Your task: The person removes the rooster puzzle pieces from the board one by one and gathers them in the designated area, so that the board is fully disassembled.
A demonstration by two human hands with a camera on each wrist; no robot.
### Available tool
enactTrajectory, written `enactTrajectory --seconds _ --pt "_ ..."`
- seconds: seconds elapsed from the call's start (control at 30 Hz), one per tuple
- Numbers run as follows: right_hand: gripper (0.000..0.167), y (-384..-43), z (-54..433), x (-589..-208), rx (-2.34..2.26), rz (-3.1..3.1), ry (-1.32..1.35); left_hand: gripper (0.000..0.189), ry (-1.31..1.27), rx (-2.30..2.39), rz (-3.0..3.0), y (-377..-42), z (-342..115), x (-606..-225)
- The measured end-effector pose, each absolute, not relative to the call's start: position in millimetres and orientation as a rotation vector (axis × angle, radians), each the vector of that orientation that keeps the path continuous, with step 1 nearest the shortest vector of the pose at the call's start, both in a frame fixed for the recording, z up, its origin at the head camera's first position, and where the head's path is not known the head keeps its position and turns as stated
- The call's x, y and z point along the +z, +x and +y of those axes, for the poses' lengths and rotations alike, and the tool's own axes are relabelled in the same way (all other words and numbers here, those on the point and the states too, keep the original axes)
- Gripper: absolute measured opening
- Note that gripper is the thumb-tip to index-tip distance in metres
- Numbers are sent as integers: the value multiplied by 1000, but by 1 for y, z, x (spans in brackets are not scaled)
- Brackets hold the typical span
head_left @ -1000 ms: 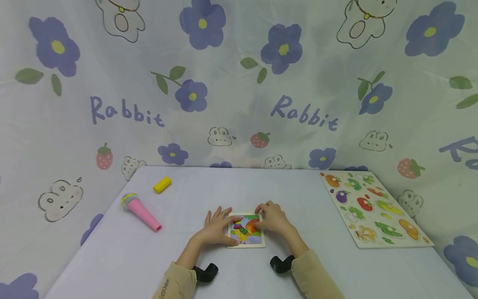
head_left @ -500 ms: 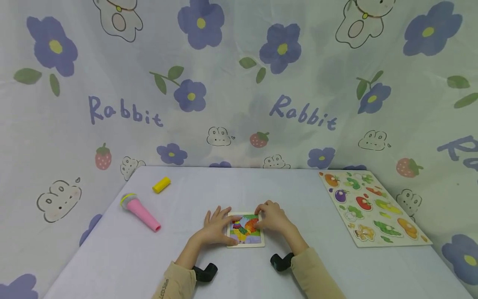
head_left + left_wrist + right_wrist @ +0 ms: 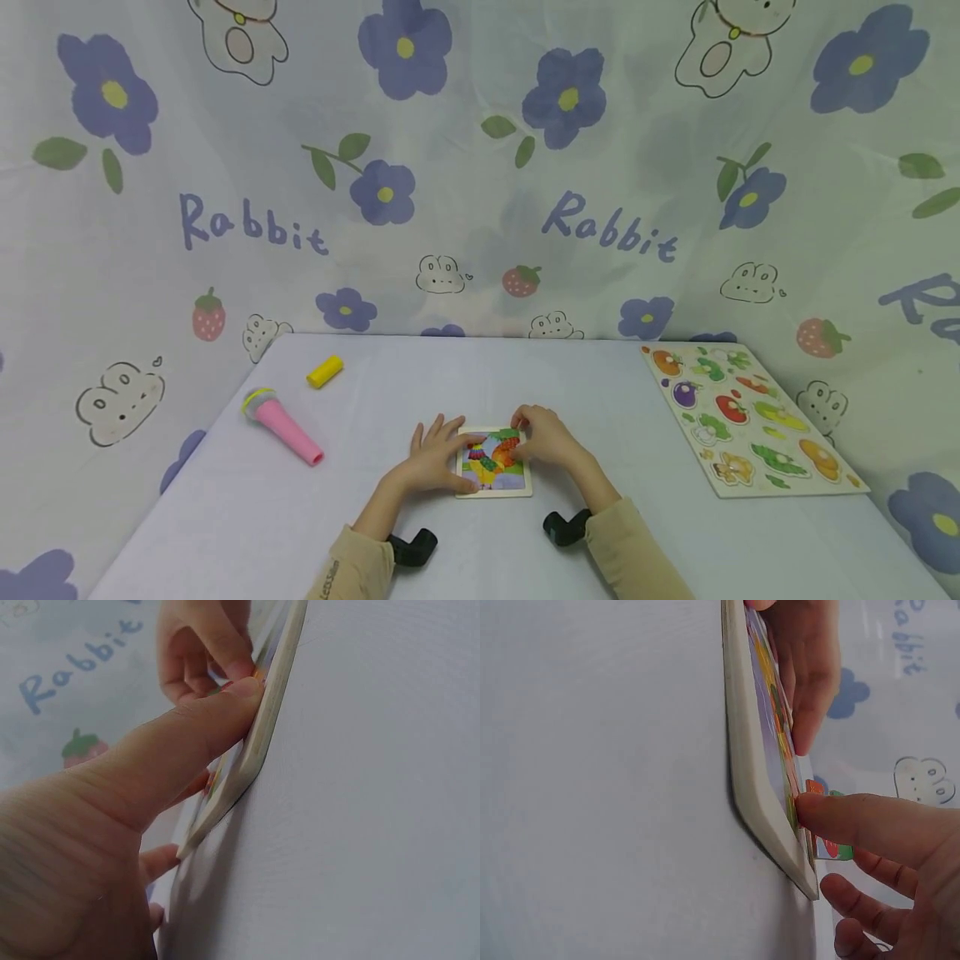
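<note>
A small square jigsaw puzzle [image 3: 501,482] with a pale frame and a colourful rooster picture lies flat on the white table. From the left side, my left hand [image 3: 431,461] spans it with fairly straight fingers, the thumb at the near left corner and the index finger over the far left part. My right hand [image 3: 551,437] pinches a puzzle piece [image 3: 832,844] at the far right corner. That piece stands tilted up out of the picture, its green and red side showing in the right wrist view. The fingers behind it are partly hidden.
A pink toy microphone [image 3: 288,429] and a yellow cylinder [image 3: 325,372] lie on the left of the table. At the right lies a vegetable peg board [image 3: 750,429]. A printed cloth [image 3: 480,167] hangs behind the table's far edge.
The right hand has tipped the far right puzzle piece up from the picture, and its green part has shifted. The left hand stays in place on the puzzle.
</note>
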State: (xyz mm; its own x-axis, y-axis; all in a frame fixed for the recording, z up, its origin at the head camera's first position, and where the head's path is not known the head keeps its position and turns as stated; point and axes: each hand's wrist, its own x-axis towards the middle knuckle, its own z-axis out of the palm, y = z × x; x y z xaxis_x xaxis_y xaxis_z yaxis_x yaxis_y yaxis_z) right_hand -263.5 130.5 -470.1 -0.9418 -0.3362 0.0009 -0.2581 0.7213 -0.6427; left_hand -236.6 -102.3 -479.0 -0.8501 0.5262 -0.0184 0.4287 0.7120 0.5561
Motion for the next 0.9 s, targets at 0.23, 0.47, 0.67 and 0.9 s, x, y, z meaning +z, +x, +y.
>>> enactTrajectory --seconds 0.23,0.47,0.67,0.9 --pt "22 -264 131 -471 -1203 2683 -455 68 764 828 2736 -236 -102 -479" --pt "21 -266 132 -473 -1333 2618 -404 69 761 820 2739 -236 -102 -478" --pt "23 -267 135 -475 -1566 2497 -201 68 734 827 2727 -237 -101 -479" --pt "23 -269 140 -478 -1674 2419 -76 69 726 813 2734 -239 -102 -482"
